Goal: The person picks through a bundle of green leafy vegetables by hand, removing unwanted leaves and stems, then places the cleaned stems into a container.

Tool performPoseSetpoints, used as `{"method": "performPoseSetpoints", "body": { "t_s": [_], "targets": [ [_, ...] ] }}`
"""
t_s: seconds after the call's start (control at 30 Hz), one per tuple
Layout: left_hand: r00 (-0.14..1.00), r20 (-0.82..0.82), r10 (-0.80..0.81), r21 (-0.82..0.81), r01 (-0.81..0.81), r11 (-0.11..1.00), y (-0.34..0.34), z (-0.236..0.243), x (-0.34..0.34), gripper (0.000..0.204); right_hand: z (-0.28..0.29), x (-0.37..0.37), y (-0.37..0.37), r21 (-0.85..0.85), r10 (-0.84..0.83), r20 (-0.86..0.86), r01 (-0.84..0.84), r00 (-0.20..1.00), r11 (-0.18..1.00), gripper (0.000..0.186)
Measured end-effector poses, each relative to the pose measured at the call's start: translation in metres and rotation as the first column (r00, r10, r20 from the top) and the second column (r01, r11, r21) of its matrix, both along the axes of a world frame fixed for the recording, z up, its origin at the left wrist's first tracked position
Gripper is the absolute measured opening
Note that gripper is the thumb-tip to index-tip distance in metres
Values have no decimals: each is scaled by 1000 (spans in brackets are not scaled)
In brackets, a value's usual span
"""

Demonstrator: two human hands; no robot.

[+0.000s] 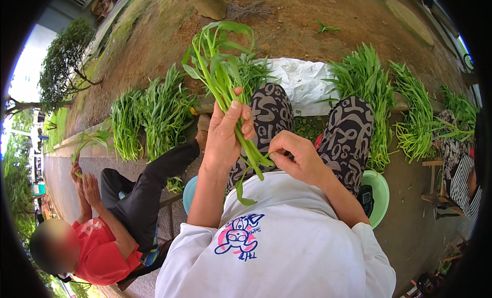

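Note:
My left hand is wrapped round a bunch of water spinach, holding it upright and tilted over my left thigh. The leafy tops rise above the fist, and the pale stem ends stick out below it. One leaf hangs down from the stem ends against my white shirt. My right hand is closed in a pinch at the lower end of the bunch, with thumb and forefinger on a stem end. Its other fingers are curled in.
Leafy bunches lie on the kerb at left, more at right. A white sack lies beyond my knees. A green basin and a blue one flank me. A person in red sits at left holding greens.

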State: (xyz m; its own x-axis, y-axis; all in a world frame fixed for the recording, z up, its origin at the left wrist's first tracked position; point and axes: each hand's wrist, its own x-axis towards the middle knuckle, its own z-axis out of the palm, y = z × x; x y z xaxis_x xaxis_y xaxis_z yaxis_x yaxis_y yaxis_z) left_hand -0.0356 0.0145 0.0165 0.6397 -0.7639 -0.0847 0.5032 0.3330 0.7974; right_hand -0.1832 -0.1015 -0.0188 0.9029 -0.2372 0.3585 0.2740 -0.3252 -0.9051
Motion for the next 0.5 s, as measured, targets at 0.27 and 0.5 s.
{"method": "performPoseSetpoints", "body": {
  "t_s": [0.27,0.5],
  "targets": [
    [998,-48,-32,-24,31,999,-1,-4,2,29,-19,0,4,639,170,-60,-93,984,764,4],
    [997,-26,66,29,-66,997,-5,-4,-2,28,-12,-1,-7,-301,-161,121,191,980,934,9]
  ]
}}
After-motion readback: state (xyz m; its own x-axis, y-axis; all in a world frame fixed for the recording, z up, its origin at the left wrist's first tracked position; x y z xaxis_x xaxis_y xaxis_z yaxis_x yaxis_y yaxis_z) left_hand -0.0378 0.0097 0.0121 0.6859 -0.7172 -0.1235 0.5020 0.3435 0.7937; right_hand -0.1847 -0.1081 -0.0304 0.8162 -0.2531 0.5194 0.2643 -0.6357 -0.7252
